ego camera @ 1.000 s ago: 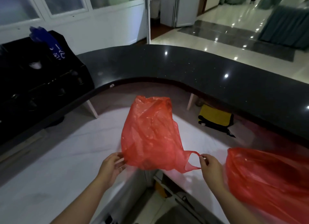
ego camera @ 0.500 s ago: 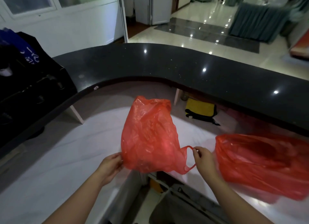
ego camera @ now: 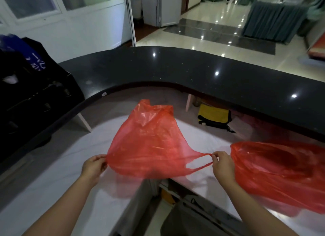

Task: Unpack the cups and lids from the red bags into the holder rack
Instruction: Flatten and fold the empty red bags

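Observation:
A thin red plastic bag [ego camera: 149,144] is stretched wide in the air above the white desk [ego camera: 58,169]. My left hand [ego camera: 94,167] pinches its left edge. My right hand [ego camera: 222,165] pinches the bag's right handle loop, pulled taut. The bag looks limp, and nothing shows through it. A second red bag [ego camera: 279,170], bulging with dark contents, lies on the desk just right of my right hand. No cups or lids are visible. A black rack-like stand [ego camera: 28,95] sits at the far left, too dark to make out.
A curved black counter [ego camera: 175,72] rises behind the white desk. Under it lies a yellow and black bag [ego camera: 213,117]. A gap in the desk opens below my hands, with a dark bin [ego camera: 190,221] in it. Blue fabric [ego camera: 26,52] lies on the stand.
My hands have moved apart, stretching the red bag from a hanging bunch into a wide taut sheet. The camera has shifted, bringing the second bag further into view.

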`<state>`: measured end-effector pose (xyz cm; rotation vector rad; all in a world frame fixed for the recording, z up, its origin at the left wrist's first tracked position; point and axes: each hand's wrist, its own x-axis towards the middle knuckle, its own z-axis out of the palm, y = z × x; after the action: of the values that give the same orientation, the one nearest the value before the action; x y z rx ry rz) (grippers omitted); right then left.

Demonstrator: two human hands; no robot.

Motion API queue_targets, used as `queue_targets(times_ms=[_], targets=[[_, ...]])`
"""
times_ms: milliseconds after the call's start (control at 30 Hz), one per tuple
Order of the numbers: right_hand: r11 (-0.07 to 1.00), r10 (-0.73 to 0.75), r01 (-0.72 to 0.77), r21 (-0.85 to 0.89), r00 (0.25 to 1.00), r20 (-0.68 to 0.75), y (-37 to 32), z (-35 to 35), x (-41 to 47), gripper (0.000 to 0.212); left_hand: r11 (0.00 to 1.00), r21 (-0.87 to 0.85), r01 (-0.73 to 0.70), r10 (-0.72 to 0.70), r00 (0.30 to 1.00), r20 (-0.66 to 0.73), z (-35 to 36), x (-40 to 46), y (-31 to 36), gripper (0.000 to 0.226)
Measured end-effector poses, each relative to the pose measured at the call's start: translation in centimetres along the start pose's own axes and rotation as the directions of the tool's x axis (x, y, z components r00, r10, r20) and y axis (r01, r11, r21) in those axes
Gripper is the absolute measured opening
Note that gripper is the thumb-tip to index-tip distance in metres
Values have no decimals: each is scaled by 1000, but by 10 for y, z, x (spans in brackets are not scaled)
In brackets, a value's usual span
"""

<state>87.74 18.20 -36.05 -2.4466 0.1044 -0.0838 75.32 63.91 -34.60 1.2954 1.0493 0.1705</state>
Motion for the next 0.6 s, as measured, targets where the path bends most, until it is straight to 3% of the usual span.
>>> queue_targets(times_ms=[100, 200, 300, 433, 600], targets=[[997, 62, -65, 34, 995, 75, -7, 10, 5, 12, 999, -13, -42, 40, 990, -136, -33, 5, -8, 21], [965, 139, -163, 206, 982, 128, -21, 27, 10, 14, 996, -85, -22, 9, 989, -150, -48, -2, -24, 24], [924, 172, -230, 304, 963, 207, -28, 38, 12, 12, 975, -209, 75, -100, 989, -109, -54, -17, -39, 24], [929, 134, -216, 300, 952, 274, -19, 44, 16, 15, 911, -320, 262, -280, 960, -11, -60, -34, -53, 19], [949, 100, -177, 261, 953, 284, -8, 42, 20, 16, 891, -322, 320, -307, 947, 93, -65, -44, -59, 17]])
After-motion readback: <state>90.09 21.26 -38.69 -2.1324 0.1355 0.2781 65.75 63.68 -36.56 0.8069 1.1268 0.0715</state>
